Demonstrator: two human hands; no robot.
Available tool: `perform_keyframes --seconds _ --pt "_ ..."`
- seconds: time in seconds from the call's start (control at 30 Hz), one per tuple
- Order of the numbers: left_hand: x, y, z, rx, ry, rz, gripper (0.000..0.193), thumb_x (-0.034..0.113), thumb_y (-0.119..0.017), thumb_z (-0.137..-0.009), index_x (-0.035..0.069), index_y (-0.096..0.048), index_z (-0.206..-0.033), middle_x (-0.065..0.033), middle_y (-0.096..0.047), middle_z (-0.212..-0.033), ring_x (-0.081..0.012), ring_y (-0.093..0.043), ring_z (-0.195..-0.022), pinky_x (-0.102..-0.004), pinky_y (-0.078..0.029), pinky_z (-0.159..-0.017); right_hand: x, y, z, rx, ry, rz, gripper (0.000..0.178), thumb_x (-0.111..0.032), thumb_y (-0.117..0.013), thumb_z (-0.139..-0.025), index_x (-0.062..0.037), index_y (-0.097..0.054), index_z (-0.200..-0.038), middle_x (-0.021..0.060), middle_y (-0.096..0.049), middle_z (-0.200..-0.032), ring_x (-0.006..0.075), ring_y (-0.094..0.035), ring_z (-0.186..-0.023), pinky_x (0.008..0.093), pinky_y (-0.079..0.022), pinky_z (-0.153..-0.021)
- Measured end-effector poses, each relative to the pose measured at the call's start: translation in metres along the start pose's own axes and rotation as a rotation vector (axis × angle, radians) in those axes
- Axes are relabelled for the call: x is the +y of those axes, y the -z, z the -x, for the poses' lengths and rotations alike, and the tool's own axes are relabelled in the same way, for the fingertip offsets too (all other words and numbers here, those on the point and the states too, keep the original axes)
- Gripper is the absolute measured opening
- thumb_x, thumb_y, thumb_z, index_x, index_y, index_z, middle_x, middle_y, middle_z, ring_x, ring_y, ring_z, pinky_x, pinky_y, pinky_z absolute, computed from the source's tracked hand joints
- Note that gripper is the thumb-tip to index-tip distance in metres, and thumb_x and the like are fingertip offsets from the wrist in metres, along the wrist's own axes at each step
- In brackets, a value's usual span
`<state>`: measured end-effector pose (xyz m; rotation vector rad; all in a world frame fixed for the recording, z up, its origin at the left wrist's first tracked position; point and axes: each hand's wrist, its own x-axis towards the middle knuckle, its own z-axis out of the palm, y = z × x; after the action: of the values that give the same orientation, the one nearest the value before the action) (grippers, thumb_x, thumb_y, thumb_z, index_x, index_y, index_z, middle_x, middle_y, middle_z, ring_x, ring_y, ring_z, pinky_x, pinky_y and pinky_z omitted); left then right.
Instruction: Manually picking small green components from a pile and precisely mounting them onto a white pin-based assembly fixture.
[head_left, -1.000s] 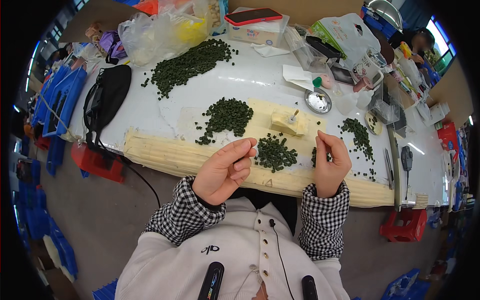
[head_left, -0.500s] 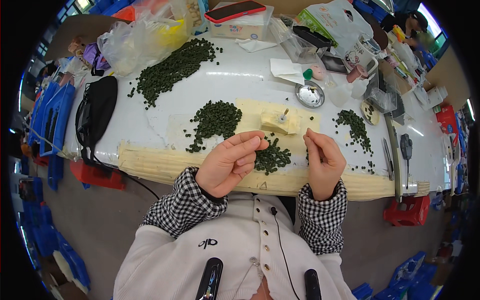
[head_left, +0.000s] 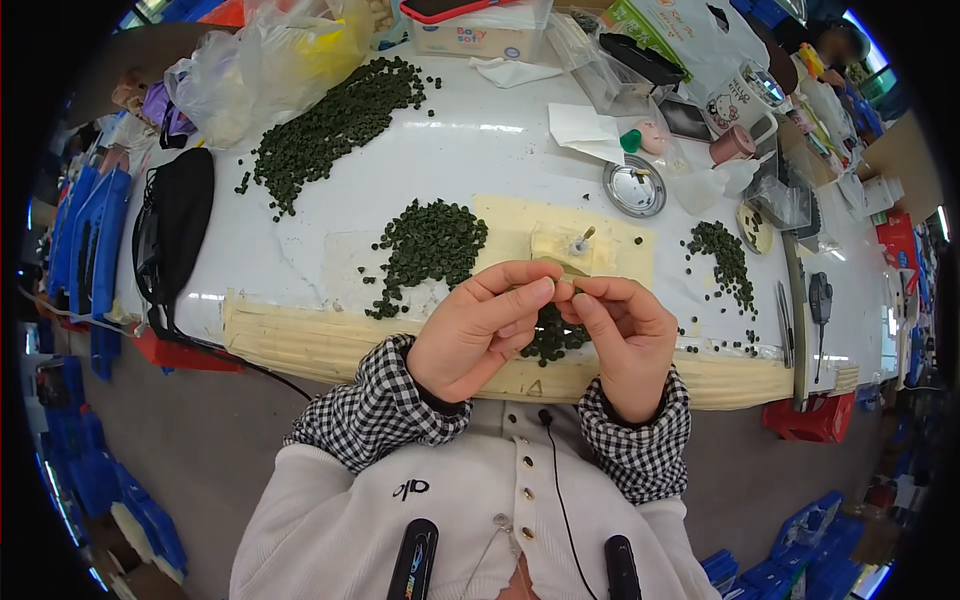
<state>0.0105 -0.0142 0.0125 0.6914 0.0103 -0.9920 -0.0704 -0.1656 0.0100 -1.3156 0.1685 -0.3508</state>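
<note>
My left hand is closed in a pinch, thumb against forefinger. My right hand pinches too, and the fingertips of both hands meet above the table's near edge. Whatever lies between them is too small or too hidden to name. Just beyond stands a yellowish block with a small metal pin sticking up from it. Partly covered by my hands is a small pile of dark green pieces. A larger pile of the same pieces lies to the left of my hands.
A long heap of dark green pieces lies at the far left, and a scattered group at the right. A round metal dish, tweezers and a black handheld device are on the right. A black pouch lies left.
My right hand has moved left and my left hand slightly right, so their fingertips now meet. The view has shifted a little.
</note>
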Motion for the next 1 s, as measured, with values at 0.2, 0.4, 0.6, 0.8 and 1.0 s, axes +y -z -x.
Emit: perform_keyframes --seconds 0.2,0.4,0.6,0.8,1.0 --pt "0.001 0.003 -0.001 0.017 -0.034 -0.035 0.02 0.007 -0.055 -0.093 0.006 -0.059 -0.112 -0.0052 -0.064 -0.099 -0.0015 -0.036 -0.056 -0.016 -0.033 -0.05 -0.001 -0.007 -0.002 0.084 0.287 0.516 0.015 0.005 -0.065 -0.081 0.0032 -0.064 -0.096 0.011 -0.067 -0.088 0.0141 -0.065 -0.079 0.0243 -0.052 -0.071" --pt "-0.004 0.005 -0.004 0.036 -0.098 -0.083 0.019 0.007 -0.056 -0.092 0.005 -0.06 -0.111 -0.0055 -0.065 -0.101 -0.001 -0.038 -0.057 -0.0158 -0.034 -0.051 -0.005 -0.007 -0.004 0.078 0.394 0.667 0.016 0.007 -0.067 -0.077 0.0028 -0.066 -0.092 0.0127 -0.067 -0.085 0.019 -0.065 -0.075 0.0257 -0.052 -0.067" --pt "-0.005 0.006 -0.005 0.039 -0.125 -0.09 0.019 0.007 -0.055 -0.093 0.004 -0.06 -0.11 -0.0051 -0.065 -0.1 -0.0011 -0.037 -0.057 -0.0155 -0.034 -0.051 -0.001 -0.006 -0.007 0.097 0.423 0.693 0.017 0.007 -0.067 -0.076 0.0023 -0.067 -0.092 0.0123 -0.067 -0.085 0.0196 -0.065 -0.074 0.0262 -0.051 -0.065" --pt "-0.008 0.011 -0.007 0.036 -0.124 -0.053 0.02 0.006 -0.056 -0.092 0.001 -0.06 -0.111 -0.0091 -0.065 -0.101 -0.0007 -0.041 -0.058 -0.0155 -0.034 -0.05 0.0 -0.005 -0.009 0.074 0.427 0.692 0.016 0.005 -0.07 -0.076 0.0012 -0.068 -0.092 0.0113 -0.065 -0.083 0.0187 -0.065 -0.072 0.025 -0.05 -0.062" --pt "-0.006 0.012 -0.006 -0.009 -0.127 -0.022 0.02 0.006 -0.056 -0.092 0.001 -0.06 -0.111 -0.0096 -0.066 -0.101 -0.0003 -0.041 -0.058 -0.0154 -0.034 -0.05 0.002 -0.005 -0.009 0.085 0.493 0.719 0.018 0.005 -0.07 -0.076 0.001 -0.067 -0.094 0.0111 -0.065 -0.083 0.0187 -0.064 -0.072 0.0249 -0.05 -0.062"
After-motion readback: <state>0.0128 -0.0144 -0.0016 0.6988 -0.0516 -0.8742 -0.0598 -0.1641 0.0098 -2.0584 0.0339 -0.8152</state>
